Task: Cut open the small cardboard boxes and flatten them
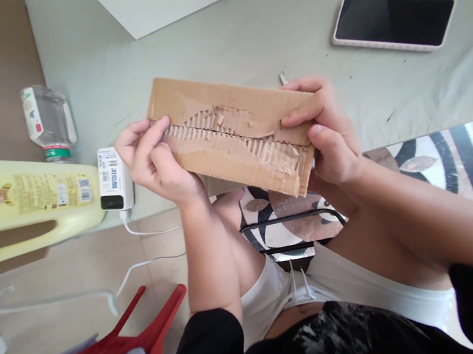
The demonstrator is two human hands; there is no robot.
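The left hand (159,162) and right hand (330,125) have their fingers closed around opposite ends of a torn cardboard piece (229,133), held up over the near edge of the bench (241,43). Leftward sit a yellow jug (41,200) and white device (114,182); farther, a clear bottle (54,114), then a phone (394,22) at right.

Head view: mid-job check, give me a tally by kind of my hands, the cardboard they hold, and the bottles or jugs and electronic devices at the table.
Hands: 2 (left hand, right hand)
Held cardboard: 1 (torn cardboard piece)
Bottles or jugs: 2 (clear bottle, yellow jug)
Electronic devices: 2 (phone, white corded device)
Total: 7
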